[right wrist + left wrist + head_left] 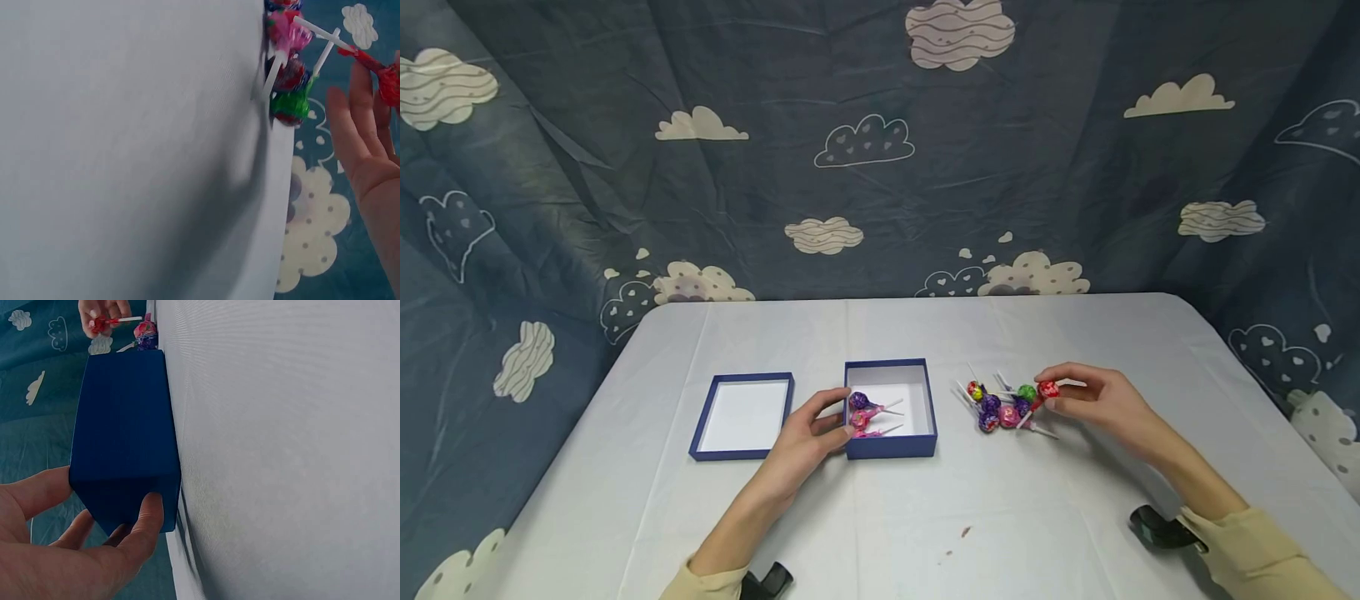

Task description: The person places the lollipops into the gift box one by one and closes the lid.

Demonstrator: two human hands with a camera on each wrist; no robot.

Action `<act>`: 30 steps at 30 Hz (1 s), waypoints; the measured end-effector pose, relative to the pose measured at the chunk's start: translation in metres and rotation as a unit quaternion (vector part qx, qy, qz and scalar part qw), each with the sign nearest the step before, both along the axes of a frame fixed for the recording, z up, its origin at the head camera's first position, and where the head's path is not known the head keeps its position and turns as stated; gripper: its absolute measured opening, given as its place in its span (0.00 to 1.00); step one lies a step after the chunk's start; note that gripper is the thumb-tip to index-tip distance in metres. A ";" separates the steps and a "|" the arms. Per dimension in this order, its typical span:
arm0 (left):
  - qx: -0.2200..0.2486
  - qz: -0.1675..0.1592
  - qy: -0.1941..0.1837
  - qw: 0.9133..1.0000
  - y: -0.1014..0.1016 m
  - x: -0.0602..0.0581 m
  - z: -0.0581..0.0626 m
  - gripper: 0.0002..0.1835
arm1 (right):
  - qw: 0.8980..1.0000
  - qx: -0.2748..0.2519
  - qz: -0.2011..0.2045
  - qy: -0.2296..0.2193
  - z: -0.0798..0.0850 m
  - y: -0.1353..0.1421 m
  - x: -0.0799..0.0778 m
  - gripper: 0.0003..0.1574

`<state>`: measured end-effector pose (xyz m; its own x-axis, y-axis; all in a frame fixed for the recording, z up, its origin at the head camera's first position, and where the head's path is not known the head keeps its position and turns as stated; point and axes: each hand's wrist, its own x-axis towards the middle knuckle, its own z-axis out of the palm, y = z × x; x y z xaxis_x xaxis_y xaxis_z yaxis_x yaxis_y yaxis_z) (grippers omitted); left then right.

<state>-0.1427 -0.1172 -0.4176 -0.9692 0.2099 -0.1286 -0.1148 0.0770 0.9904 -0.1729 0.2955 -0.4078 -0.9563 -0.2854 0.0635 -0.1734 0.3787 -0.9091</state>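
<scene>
My left hand [802,442] holds the left side of an open blue box [891,449], its fingertips at the rim and the wall. Inside, along that side, lie several lollipops [860,419] in purple and pink wrappers, sticks toward the right. My right hand [1101,406] pinches a red-wrapped lollipop [1048,389] by its head, and the white stick slants down toward the near left. Just beneath and left of it is a pile of lollipops [990,419] in purple, pink, green and red wrappers. In the right wrist view the red lollipop [390,85] is partly cut off by the edge.
Left of the box lies its blue-edged lid [741,456], white inside facing up. A white cloth [1045,517] covers the table, with small brown specks [966,532] near the front. Behind hangs a dark curtain [760,192] with a cloud print.
</scene>
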 end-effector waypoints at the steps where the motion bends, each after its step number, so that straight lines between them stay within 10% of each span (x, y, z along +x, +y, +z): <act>1: 0.001 0.000 0.000 1.000 0.000 0.000 0.000 0.28 | 1.000 -0.003 0.002 0.004 0.001 -0.002 0.001 0.22; 30: -0.011 0.001 -0.005 1.000 -0.001 -0.001 0.002 0.28 | 0.997 0.050 0.029 0.049 0.006 -0.032 -0.001 0.21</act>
